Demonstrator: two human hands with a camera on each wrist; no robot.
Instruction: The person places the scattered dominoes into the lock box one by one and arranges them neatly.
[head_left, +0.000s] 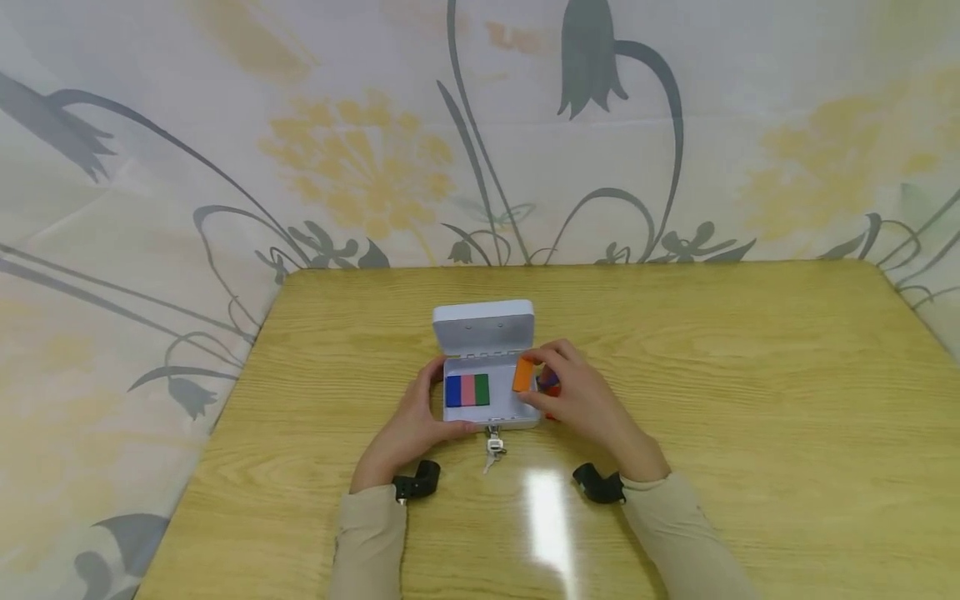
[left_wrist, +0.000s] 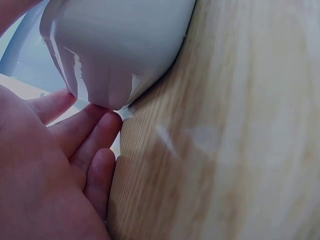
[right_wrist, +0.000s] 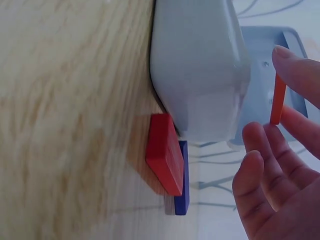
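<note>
A white metal cash box (head_left: 453, 417) stands on the table with its lid (head_left: 483, 333) raised. My left hand (head_left: 411, 421) holds the box by its left side, thumb at the front and fingers toward the back corner. Blue (head_left: 453, 391), pink (head_left: 468, 390) and green (head_left: 482, 389) blocks lie side by side in the left part of the box. Above the right part of the box, my right hand (head_left: 581, 396) pinches an orange block (head_left: 522, 375) between thumb and fingers. A red block (right_wrist: 164, 155) and a purple-blue block (right_wrist: 183, 192) lie outside, by the box's right side.
Keys (head_left: 493, 450) hang from the lock at the box's front. Both wrists carry black camera mounts (head_left: 598, 483). Behind the wooden table (head_left: 750, 400) hangs a flower-patterned cloth (head_left: 510, 150).
</note>
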